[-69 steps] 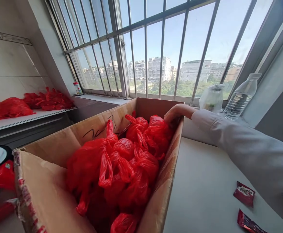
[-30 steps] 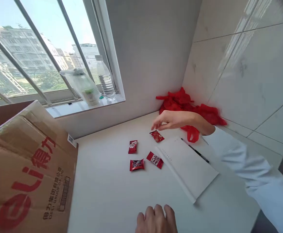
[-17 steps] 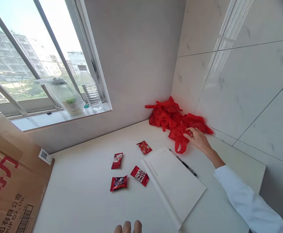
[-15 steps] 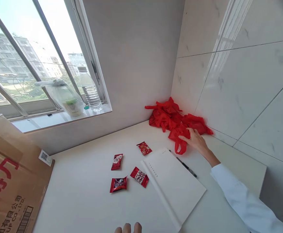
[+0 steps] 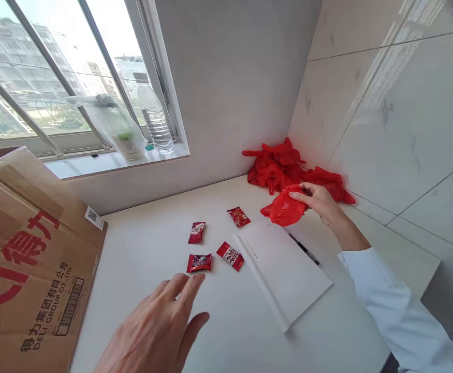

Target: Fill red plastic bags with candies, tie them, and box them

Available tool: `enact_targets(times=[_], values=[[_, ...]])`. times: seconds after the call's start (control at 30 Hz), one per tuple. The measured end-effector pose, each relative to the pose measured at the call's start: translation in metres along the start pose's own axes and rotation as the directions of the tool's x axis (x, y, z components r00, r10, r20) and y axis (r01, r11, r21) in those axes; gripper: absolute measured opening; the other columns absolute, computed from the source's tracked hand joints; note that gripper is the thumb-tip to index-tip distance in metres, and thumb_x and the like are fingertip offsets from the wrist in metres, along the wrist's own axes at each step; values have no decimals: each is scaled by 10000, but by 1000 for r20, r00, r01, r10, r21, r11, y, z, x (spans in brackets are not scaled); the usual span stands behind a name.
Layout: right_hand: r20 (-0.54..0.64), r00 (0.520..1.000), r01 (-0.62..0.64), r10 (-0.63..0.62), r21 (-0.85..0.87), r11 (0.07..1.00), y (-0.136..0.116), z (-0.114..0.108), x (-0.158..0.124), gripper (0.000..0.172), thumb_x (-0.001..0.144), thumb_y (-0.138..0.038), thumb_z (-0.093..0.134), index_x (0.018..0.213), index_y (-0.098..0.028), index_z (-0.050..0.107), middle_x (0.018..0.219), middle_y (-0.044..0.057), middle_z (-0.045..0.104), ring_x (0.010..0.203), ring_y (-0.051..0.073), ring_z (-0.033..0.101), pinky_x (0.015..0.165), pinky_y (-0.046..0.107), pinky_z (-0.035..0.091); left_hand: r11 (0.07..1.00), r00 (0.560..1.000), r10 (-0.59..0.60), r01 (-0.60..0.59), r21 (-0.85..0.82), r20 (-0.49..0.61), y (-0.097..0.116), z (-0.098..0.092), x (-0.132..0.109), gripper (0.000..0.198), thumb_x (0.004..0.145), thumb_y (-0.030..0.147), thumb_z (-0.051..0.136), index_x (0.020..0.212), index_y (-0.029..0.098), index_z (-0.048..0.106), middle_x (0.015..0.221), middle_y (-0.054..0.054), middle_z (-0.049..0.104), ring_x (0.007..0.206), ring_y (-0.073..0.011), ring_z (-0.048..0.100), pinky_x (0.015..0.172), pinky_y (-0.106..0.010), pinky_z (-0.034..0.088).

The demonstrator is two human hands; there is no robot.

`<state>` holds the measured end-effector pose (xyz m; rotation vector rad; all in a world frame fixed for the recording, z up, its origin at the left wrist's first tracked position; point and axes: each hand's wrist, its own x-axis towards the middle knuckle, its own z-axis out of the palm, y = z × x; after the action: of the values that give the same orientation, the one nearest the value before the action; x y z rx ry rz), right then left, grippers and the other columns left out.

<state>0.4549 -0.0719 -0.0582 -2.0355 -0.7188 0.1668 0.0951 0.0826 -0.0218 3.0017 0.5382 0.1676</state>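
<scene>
Pinched in my right hand [image 5: 319, 203] is a red plastic bag [image 5: 286, 207], lifted above the top end of an open notebook [image 5: 288, 274]. A heap of more red plastic bags [image 5: 275, 166] lies behind it in the corner. My left hand [image 5: 164, 321] hovers over the near part of the white table, fingers apart and holding nothing. Just beyond its fingertips lies a dark red snack packet [image 5: 199, 262]. Around it are a red and white packet [image 5: 197, 232], another packet with bold lettering [image 5: 230, 255] and a patterned red packet [image 5: 238, 216].
A black pen [image 5: 304, 247] rests along the notebook's right edge. At the left stands a large cardboard box [image 5: 43, 248]. On the windowsill are a clear water bottle [image 5: 154, 116] and a jar in a plastic bag [image 5: 123, 132]. Tiled wall [image 5: 405, 124] borders the right side.
My right hand has picked up one red bag from the heap and drawn it toward the notebook. My left hand has come up from the bottom edge toward the packets. The view has shifted.
</scene>
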Motion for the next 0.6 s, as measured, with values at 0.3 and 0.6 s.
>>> enact_targets(times=[0.3,0.6], values=[[501,813,95,-298,390,916,-121,110,-102,291,792,-408,639,683,-185,488,648,-36,532,575,93,483,497,203,377,978,982,-162,147,-145,-98,10,-44,-9,368,901,401,538,1248,385,415,1156,25,577,830,-160,653,621,-244,492],[821,374,8,-431,462,887,-109,154,-119,216,941,-366,438,924,-199,575,922,14,597,815,123,554,661,228,438,938,963,-187,234,-256,194,-18,-14,-31,324,893,479,545,1069,208,525,955,-23,634,855,-193,602,735,-314,467]])
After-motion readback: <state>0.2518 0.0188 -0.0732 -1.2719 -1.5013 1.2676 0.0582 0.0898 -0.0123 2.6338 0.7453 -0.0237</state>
